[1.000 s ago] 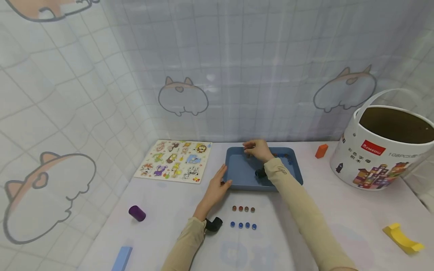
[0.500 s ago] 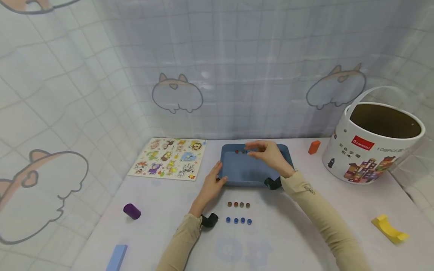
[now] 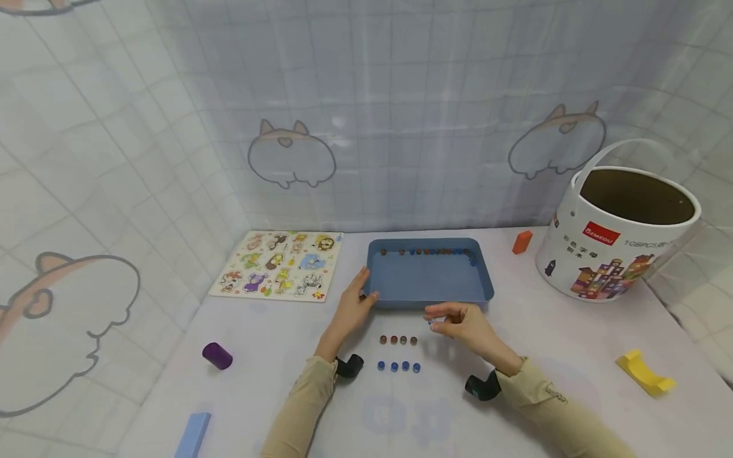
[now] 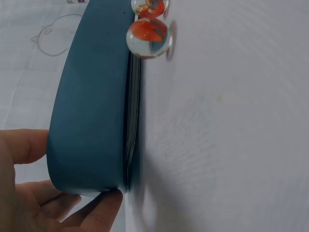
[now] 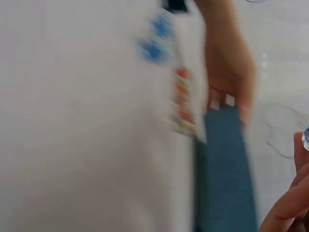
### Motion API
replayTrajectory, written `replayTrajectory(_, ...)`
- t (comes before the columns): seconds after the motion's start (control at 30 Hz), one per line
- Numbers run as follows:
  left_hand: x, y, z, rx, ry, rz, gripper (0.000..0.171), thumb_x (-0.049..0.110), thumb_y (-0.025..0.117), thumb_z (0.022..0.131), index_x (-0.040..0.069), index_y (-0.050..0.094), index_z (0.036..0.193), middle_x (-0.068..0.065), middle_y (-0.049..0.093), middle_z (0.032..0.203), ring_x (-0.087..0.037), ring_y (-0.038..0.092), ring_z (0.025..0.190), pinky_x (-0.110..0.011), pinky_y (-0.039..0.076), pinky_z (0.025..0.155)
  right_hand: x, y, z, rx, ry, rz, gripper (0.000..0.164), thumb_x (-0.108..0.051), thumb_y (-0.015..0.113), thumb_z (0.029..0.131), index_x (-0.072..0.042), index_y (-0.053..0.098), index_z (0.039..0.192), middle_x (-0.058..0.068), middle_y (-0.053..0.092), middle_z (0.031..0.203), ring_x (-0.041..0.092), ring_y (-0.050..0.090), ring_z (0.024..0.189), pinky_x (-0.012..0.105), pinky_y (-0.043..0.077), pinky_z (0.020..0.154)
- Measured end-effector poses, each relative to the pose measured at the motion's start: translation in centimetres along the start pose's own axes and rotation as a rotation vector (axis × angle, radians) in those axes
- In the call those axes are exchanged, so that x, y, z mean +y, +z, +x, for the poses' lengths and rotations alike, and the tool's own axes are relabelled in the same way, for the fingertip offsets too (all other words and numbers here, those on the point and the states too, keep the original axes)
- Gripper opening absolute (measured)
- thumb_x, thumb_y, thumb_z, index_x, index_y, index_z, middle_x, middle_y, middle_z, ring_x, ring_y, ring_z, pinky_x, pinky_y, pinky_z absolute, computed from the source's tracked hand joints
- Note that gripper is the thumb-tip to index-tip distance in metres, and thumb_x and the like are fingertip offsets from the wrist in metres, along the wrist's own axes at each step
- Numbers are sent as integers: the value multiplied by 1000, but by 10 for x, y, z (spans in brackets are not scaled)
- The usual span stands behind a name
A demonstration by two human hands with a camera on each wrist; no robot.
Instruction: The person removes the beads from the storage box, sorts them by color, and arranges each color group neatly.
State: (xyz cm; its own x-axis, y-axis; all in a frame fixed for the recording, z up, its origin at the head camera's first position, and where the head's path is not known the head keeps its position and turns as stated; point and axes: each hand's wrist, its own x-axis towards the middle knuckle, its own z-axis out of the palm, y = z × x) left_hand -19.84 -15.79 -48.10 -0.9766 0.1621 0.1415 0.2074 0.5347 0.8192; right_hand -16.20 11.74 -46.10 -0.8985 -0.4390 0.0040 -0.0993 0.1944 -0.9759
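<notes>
My right hand point(image 3: 466, 327) pinches a clear and blue marble point(image 5: 306, 139) between thumb and fingers, just in front of the blue tray point(image 3: 431, 278). The left hand point(image 3: 350, 310) touches the tray's front left corner, with thumb and fingers against its outer walls. Along the tray's back wall lies a line of several red-brown and blue marbles point(image 3: 426, 252). On the table before the tray sit two short rows: clear marbles with red-orange swirls point(image 3: 394, 340) nearer the tray, blue marbles point(image 3: 394, 367) nearer me. The right wrist view is blurred.
A picture board point(image 3: 277, 266) of cartoon animals lies left of the tray. A white bucket point(image 3: 607, 254) and an orange block point(image 3: 522, 242) stand right. A purple cylinder point(image 3: 217, 355), a light blue block point(image 3: 193, 435) and a yellow arched block point(image 3: 645, 373) lie farther out.
My right hand has come from the back of the tray toward me, over its front edge, and now carries a marble. The left hand stays at the tray's corner. The head view has shifted slightly.
</notes>
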Motion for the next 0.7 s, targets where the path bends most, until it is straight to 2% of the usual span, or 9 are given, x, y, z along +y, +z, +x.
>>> replayTrajectory(0.2, 0, -3, 1, 2, -7, -1, 62, 15, 53, 99, -6, 24, 150, -20, 19, 161, -39, 24, 146, -52, 40, 109, 20, 19, -20, -29, 47, -28, 35, -16, 74, 85, 1, 69, 115, 20, 72, 108, 5, 56, 60, 20, 44, 48)
replayTrajectory(0.3, 0, -1, 0, -9, -13, -2, 62, 16, 53, 100, -5, 24, 151, -21, 18, 160, -39, 23, 146, -51, 40, 109, 29, 25, -29, -17, 71, -78, 30, -15, 75, 83, -4, 72, 111, 17, 74, 105, 4, 55, 58, 21, 43, 46)
replayTrajectory(0.5, -1, 0, -1, -7, -4, -7, 62, 16, 53, 99, -6, 25, 150, -22, 19, 160, -39, 24, 146, -52, 40, 108, 38, 41, -39, 81, -37, -289, 20, -13, 80, 78, -14, 77, 98, 2, 76, 89, -2, 50, 55, 19, 45, 50)
replayTrajectory(0.57, -1, 0, -1, -3, 1, -2, 62, 16, 53, 99, -6, 26, 150, -21, 20, 160, -39, 25, 145, -52, 41, 108, 38, 44, -40, 104, -66, -318, 19, -13, 80, 77, -16, 77, 96, -1, 76, 85, -2, 50, 55, 19, 45, 52)
replayTrajectory(0.7, -1, 0, -1, -4, 2, 12, 62, 18, 53, 100, -5, 25, 150, -20, 20, 160, -39, 26, 145, -51, 42, 108, 38, 47, -42, 110, -72, -332, 19, -13, 81, 76, -16, 77, 94, -3, 75, 82, -2, 48, 55, 18, 43, 51)
